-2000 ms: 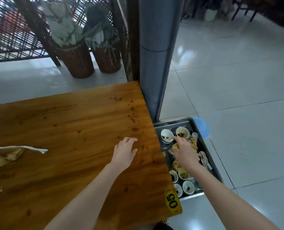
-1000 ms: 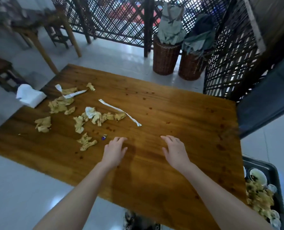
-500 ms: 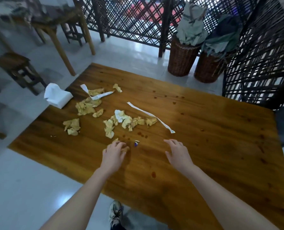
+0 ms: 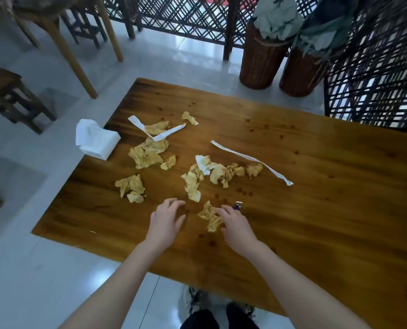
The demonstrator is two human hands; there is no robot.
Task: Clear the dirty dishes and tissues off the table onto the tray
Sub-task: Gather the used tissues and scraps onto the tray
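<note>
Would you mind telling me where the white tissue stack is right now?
In the head view, the white tissue stack sits on the table's left edge, seemingly overhanging it, just left of the soiled tissues and a bent white paper strip.

1. The left grip (image 4: 164, 224) and right grip (image 4: 238, 227) are bare hands on bare forearms.
2. Dark trousers (image 4: 199, 319) show at the lower edge.
3. The shoes (image 4: 191, 302) are trainers, the left one pale with dark laces.

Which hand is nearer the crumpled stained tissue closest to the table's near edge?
Right. The right hand lies just right of the tissue, fingers touching it; the left hand sits left of it, with bare table between.
</note>
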